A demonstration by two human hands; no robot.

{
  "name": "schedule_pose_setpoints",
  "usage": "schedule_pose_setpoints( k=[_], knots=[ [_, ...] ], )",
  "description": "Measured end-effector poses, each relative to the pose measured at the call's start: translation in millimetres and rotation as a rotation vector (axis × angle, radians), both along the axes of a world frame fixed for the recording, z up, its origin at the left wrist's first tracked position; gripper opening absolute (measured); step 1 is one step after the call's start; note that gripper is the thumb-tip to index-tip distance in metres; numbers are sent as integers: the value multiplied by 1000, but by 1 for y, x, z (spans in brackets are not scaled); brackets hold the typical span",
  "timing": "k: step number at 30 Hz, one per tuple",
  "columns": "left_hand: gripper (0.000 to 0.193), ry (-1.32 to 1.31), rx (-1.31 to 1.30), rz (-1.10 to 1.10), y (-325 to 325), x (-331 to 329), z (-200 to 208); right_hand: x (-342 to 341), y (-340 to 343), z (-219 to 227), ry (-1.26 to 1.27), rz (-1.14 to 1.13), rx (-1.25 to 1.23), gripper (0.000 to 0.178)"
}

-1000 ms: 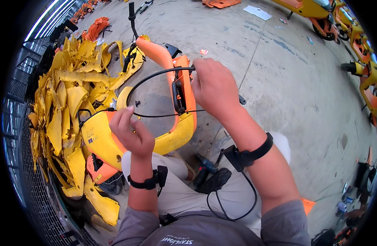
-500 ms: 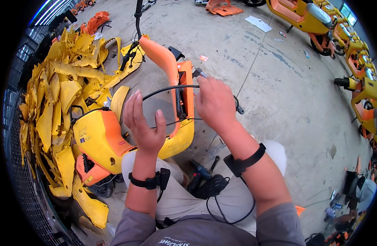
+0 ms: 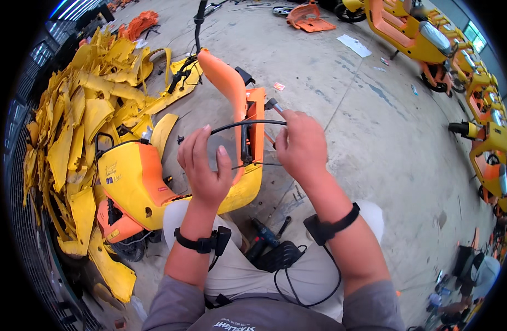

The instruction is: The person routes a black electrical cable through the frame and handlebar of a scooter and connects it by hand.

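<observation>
I sit on a concrete floor over an orange and yellow scooter body shell (image 3: 231,83). A black cable (image 3: 248,123) arches between my hands in front of the shell. My right hand (image 3: 301,148) is closed on the cable's right end, where a small metal tip (image 3: 273,104) sticks out above the fist. My left hand (image 3: 205,168) is raised with its fingers spread, and the cable's left end rests against the fingertips. A thinner wire (image 3: 259,164) runs lower down between the two hands. Both wrists wear black bands.
A large heap of yellow body panels (image 3: 71,127) lies on the left by a wire fence. A yellow and orange scooter front (image 3: 129,182) stands by my left knee. A power drill (image 3: 262,243) lies between my legs. Parked scooters (image 3: 419,33) line the upper right.
My left hand has let go of the cable and opened, fingers now spread upward. My right hand has kept its hold on the cable end.
</observation>
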State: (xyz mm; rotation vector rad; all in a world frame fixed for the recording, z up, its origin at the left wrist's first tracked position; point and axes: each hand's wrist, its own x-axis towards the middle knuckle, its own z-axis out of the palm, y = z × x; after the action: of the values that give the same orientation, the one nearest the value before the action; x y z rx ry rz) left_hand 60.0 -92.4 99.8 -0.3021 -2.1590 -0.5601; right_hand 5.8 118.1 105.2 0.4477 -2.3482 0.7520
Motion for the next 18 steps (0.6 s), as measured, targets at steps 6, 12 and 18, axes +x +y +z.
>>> schedule_pose_setpoints(
  k=[6,12,18],
  knots=[
    [39,-180,170,14,-5,-12,-14,-14,-1,-7,-353,57,-1,10],
    [36,4,27,35,-28,-11,-11,11,-17,-15,-68,69,-88,24],
    [37,157,-53,39,14,-9,4,17,4,-7,87,30,-93,35]
  ],
)
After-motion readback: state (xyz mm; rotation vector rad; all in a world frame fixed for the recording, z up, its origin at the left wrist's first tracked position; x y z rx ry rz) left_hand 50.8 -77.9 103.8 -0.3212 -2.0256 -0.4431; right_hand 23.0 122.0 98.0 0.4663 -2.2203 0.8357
